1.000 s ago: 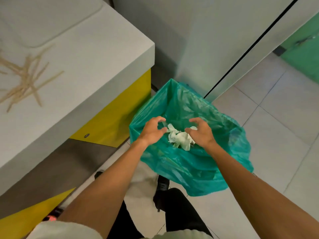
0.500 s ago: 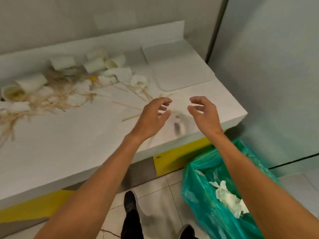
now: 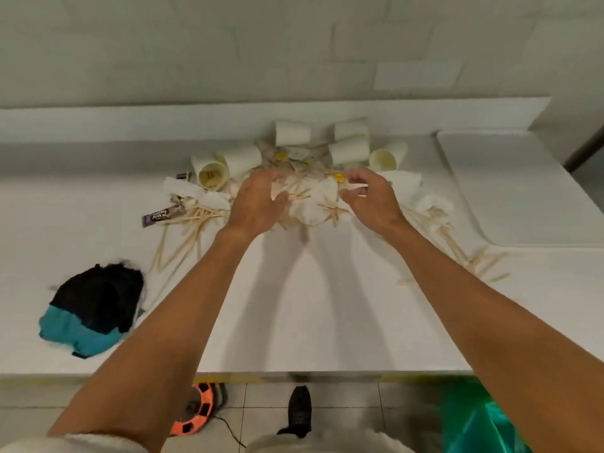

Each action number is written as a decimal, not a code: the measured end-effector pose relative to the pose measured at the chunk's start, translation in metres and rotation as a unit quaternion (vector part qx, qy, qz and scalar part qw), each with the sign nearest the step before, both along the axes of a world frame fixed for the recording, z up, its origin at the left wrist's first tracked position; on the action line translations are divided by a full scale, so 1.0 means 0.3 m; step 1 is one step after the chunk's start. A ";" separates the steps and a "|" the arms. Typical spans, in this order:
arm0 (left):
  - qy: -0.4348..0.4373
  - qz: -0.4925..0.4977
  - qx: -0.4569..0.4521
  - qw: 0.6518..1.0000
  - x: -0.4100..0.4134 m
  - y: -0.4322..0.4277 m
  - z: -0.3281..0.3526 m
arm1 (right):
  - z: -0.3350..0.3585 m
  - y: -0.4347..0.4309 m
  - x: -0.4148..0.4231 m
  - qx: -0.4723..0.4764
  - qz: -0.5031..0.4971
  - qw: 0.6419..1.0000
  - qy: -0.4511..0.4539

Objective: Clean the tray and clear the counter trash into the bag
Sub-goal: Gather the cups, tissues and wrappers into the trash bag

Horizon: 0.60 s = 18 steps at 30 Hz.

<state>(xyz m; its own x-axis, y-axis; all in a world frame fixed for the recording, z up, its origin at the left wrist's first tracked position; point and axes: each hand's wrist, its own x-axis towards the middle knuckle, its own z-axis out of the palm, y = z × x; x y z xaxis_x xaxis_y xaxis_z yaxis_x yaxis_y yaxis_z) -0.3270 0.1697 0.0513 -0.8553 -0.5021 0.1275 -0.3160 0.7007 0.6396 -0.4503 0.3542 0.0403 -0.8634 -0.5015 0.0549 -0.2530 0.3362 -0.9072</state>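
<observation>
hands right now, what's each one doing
left hand: curled over the trash pile, grip cannot be told
right hand: curled over the trash pile too, grip cannot be told

Single head-worn view, looking forward and steeply down over the counter, close above both outstretched forearms, floor at the bottom edge

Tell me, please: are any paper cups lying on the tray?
No, the cups all lie on the counter, left of the tray.
</observation>
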 end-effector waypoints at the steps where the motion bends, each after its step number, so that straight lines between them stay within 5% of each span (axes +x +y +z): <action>1: -0.014 0.005 -0.022 1.000 0.000 -0.059 -0.001 | -0.008 -0.061 -0.018 0.009 0.006 1.000 -0.002; 11: -0.053 0.106 -0.126 0.985 -0.088 -0.462 -0.050 | -0.083 -0.545 -0.155 0.065 0.092 0.994 0.003; 18: -0.123 0.184 -0.038 0.974 -0.154 -0.582 -0.108 | -0.139 -0.822 -0.195 0.220 0.191 0.949 0.117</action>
<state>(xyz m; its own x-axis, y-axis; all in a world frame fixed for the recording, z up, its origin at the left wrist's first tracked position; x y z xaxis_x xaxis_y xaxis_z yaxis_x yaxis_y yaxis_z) -0.3731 -0.0048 0.0190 -0.6280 -0.7782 -0.0103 -0.6928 0.5529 0.4629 -0.5088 0.1077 -0.0015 -0.6030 -0.7952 -0.0640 -0.6110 0.5119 -0.6039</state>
